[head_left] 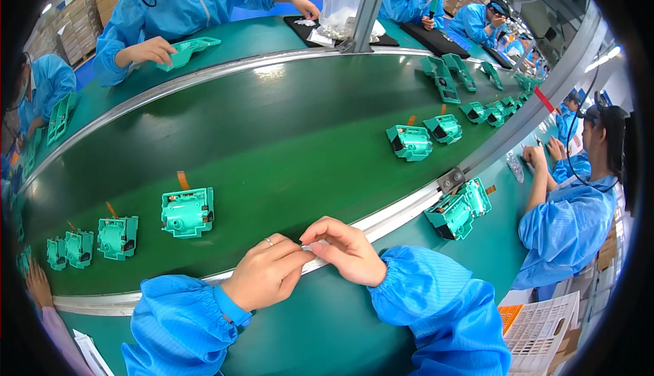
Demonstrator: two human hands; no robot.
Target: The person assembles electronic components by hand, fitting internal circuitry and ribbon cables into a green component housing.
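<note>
My left hand (264,275) and my right hand (346,252) meet over the near metal rail of the green conveyor belt (293,137). Both sets of fingers are closed, tips together. A small pale bit shows between them, too little to name. Nearest on the belt, to the left of my hands, is a teal plastic housing (187,212) with an orange ribbon cable standing up from it. To my right, teal housings (451,216) with dark parts sit close together on the green worktop, apart from my hands.
More teal housings (117,237) lie on the belt at left, others (410,142) at far right. A metal post (524,117) rises at right. Co-workers in blue sit across and to the right (572,226). Another person's hand (38,282) rests at the left edge. A white crate (541,328) stands lower right.
</note>
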